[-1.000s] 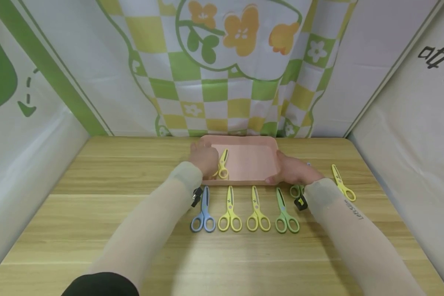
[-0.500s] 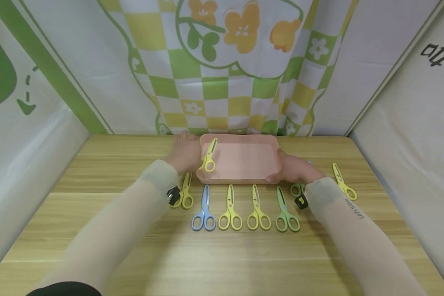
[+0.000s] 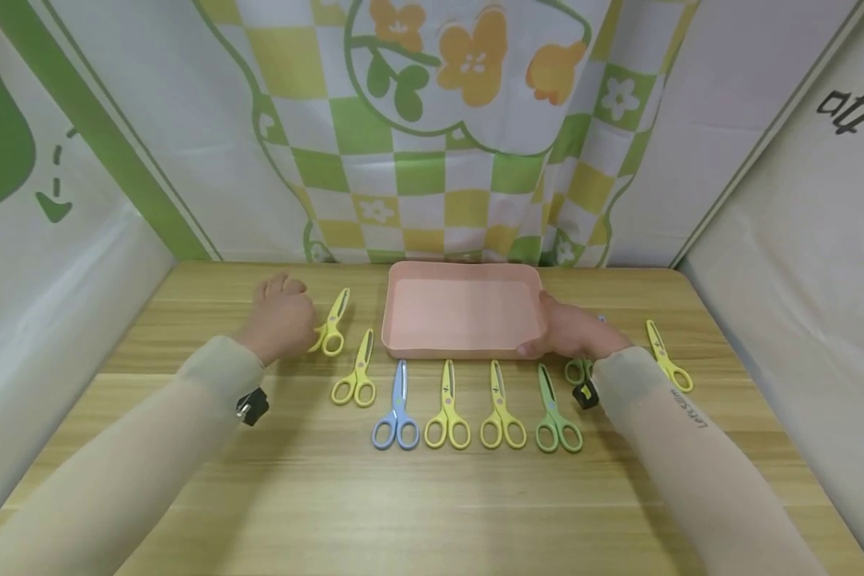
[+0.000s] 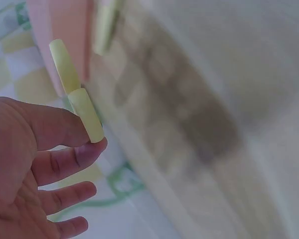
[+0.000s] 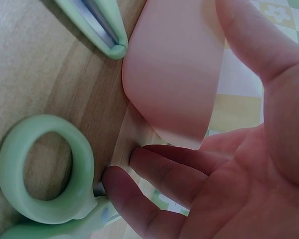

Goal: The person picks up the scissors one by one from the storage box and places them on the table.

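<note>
My left hand (image 3: pixel 282 316) pinches a pair of yellow scissors (image 3: pixel 334 324) by a handle loop, left of the pink tray. In the left wrist view, thumb and forefinger hold the yellow loop (image 4: pixel 87 115) while the other fingers spread loosely. At the tray's right end my right hand (image 3: pixel 572 328) grips it, thumb by the front corner. The pink tray (image 3: pixel 439 353) has nothing in it. Up close, its wall (image 5: pixel 174 69) lies beside the right thumb and fingers, near a green scissors handle (image 5: pixel 82 164).
Yellow scissors (image 3: pixel 361 370), blue scissors (image 3: pixel 398 408), two more yellow pairs and green scissors (image 3: pixel 553 412) lie in front of the tray. Another green pair (image 3: pixel 576 370) and a blue one are partly hidden by the right arm. Yellow scissors (image 3: pixel 661 348) lie far right. A patterned curtain hangs behind.
My left hand has carried the yellow scissors from over the tray leftward to the tabletop beside it, uncovering the yellow pair at the row's left. The right hand stays on the tray.
</note>
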### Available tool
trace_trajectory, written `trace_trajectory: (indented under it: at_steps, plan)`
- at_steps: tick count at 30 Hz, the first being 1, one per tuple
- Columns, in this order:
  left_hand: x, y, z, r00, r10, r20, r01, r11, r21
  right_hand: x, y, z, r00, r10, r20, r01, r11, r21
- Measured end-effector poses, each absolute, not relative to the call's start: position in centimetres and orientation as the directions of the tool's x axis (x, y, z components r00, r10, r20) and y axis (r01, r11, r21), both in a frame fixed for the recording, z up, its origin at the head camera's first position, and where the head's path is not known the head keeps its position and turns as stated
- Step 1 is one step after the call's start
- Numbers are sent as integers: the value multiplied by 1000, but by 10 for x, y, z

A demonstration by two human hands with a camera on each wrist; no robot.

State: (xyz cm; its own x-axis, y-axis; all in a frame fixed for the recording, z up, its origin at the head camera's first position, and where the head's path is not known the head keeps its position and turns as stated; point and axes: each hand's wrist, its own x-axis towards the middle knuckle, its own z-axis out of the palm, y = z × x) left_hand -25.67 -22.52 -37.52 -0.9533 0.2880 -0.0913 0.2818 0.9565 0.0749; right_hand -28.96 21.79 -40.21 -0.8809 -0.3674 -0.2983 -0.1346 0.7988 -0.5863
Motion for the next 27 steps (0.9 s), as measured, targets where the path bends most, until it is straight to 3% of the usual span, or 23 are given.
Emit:
trace_trajectory:
  at_steps: [12, 27]
  plan:
    - [-219, -276, -404, -962, 244, -118, 235, 968, 90, -290, 220, -405, -886, -373, -277, -147, 790, -595]
    - [-203, -261, -416, -961, 262, -90, 250, 960, 129, -290, 220, -404, -886, -374, -275, -149, 790, -595]
